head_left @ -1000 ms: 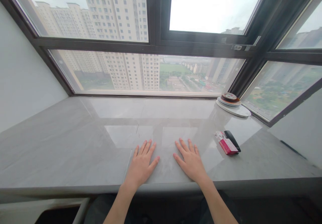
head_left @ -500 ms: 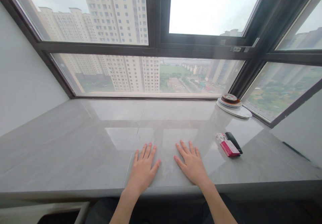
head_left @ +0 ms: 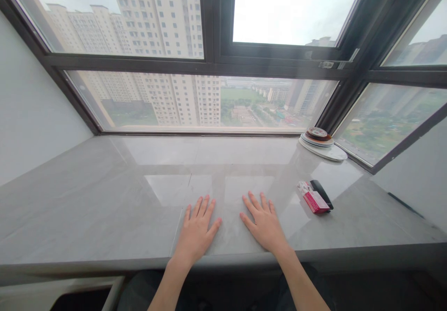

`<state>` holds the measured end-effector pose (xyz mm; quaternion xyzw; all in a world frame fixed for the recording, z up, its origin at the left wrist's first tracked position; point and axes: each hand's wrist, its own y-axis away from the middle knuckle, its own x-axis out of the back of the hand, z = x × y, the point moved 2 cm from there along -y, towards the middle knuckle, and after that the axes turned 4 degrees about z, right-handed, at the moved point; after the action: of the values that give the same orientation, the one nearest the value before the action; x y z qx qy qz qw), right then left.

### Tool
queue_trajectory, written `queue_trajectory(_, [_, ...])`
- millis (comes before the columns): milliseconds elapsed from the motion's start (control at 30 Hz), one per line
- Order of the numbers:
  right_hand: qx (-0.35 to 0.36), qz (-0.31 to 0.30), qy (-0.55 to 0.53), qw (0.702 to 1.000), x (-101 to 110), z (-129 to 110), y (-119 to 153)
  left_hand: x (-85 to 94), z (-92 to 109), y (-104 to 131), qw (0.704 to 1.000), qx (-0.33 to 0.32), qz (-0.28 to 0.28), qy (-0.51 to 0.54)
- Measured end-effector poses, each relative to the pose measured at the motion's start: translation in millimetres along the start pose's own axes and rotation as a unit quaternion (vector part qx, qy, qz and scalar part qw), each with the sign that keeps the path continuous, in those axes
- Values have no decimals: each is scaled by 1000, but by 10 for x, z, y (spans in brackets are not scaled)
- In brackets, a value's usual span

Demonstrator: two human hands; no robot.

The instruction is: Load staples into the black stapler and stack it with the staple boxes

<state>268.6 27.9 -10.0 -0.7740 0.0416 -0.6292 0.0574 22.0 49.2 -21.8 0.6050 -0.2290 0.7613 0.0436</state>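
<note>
My left hand [head_left: 196, 229] lies flat on the grey, glossy sill [head_left: 87, 208], palm down with its fingers spread. To its right, my right hand [head_left: 263, 225] rests the same way near the front edge, fingers apart. Neither hand holds anything. Closest to my right hand are a pink and white box [head_left: 314, 200] and a black, smooth, elongated object [head_left: 321, 193] lying against it; I cannot make out what the black one is. Both sit beyond my fingertips to the right, untouched.
In the far right corner a stack of plates [head_left: 319, 138] stands by the window frame [head_left: 209, 66]. A thin dark strip [head_left: 405, 205] runs along the foot of the right wall. Below the sill at left shows a pale open-topped piece [head_left: 38, 292] with a dark inside.
Both hands stay flat in place on the sill. The whole view has shifted slightly, with the sill and objects appearing a little higher and farther left.
</note>
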Motion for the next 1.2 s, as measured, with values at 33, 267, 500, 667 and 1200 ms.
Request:
queue_trajectory(33, [0, -1, 1, 1000, -4, 0, 2, 2, 1, 0, 1000, 0, -1, 0])
queue_trajectory(267, [-8, 13, 16, 1000, -60, -30, 38, 22, 4, -7, 1000, 4, -6, -1])
queue_trajectory(500, [-9, 16, 17, 1000, -64, -43, 94, 27, 20, -5, 1000, 1, -5, -5])
queue_trajectory(667, [-5, 25, 0, 1000, -76, -20, 114, 18, 21, -1, 1000, -1, -4, -8])
queue_trajectory(1200, [-226, 331, -192, 896, 1188, 2121, -166, -17, -1, 9, 1000, 6, 0, 15])
